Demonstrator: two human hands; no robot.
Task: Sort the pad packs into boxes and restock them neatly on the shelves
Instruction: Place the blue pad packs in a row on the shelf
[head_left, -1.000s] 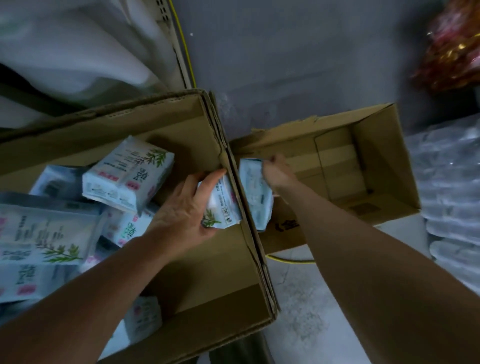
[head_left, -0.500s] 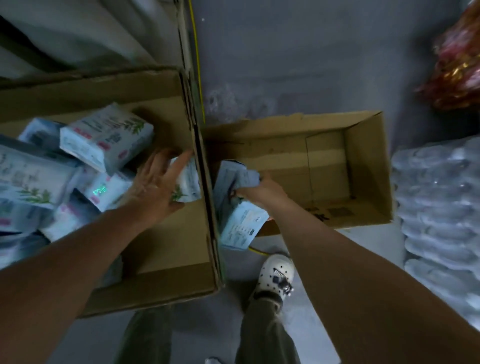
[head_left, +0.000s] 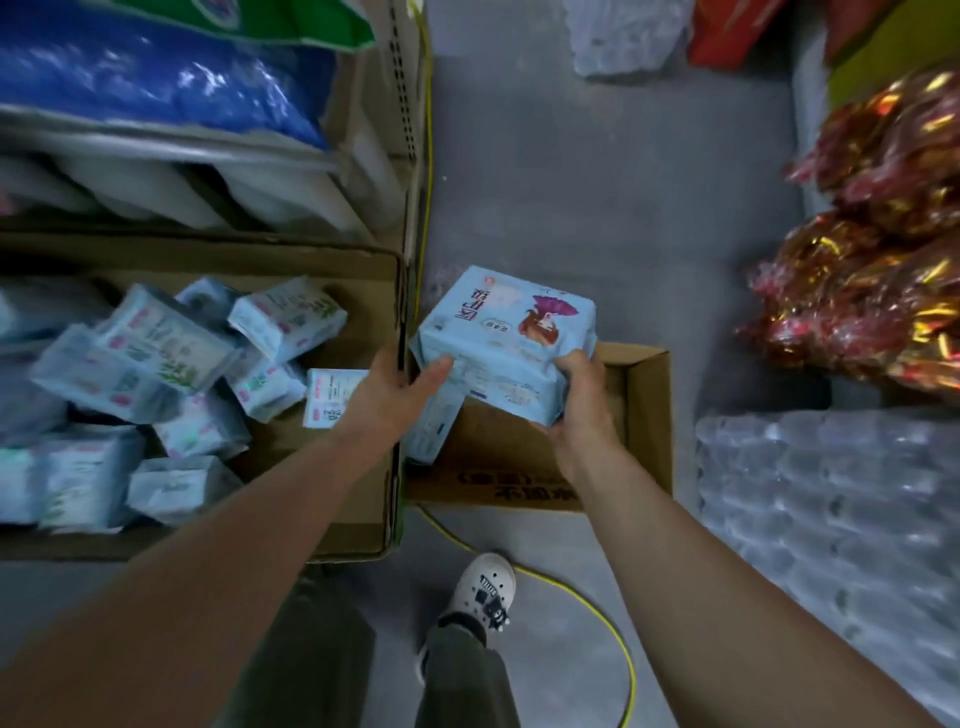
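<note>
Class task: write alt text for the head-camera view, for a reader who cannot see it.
Both hands, left hand and right hand, hold a pale blue pad pack above a small cardboard box. A larger box of loose packs sits left.

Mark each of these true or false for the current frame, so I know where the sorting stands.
1. The right hand grips a light blue pad pack over the small cardboard box. True.
2. The large cardboard box on the left is empty. False: it holds a loose pile of pad packs.
3. The left hand is down at the person's side. False: it reaches to the held pack, thumb against its near edge.
4. A yellow cable runs across the floor past a white shoe. True.
5. Shrink-wrapped water bottles sit at the right. True.
</note>
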